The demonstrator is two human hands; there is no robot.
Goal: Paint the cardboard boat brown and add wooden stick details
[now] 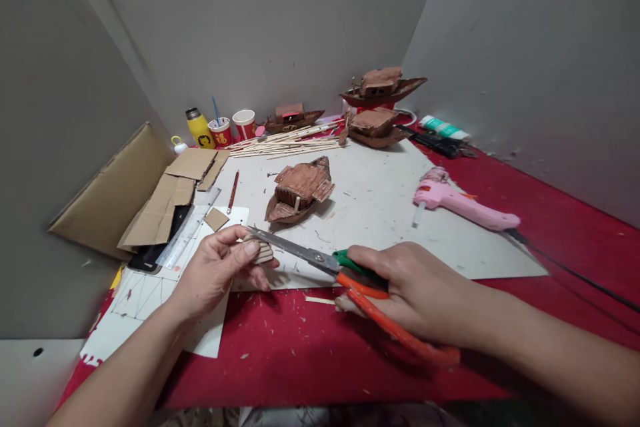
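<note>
My left hand [220, 267] pinches a small ribbed cardboard piece [263, 251] between thumb and fingers. My right hand [420, 290] grips scissors [320, 259] with orange and green handles; the blades point left and meet the cardboard piece. Just beyond the blades, a brown model boat [299, 190] sits on the grey board [390, 207]. Both hands hover over the red tabletop [300, 347].
A pink glue gun [463, 201] lies to the right on the board. Three more model boats [377, 103], a bundle of thin sticks [285, 141], cups [244, 123] and a yellow bottle [199, 127] stand at the back. Cardboard scraps [170, 197], a ruler [187, 230] and white paper [145, 300] lie left.
</note>
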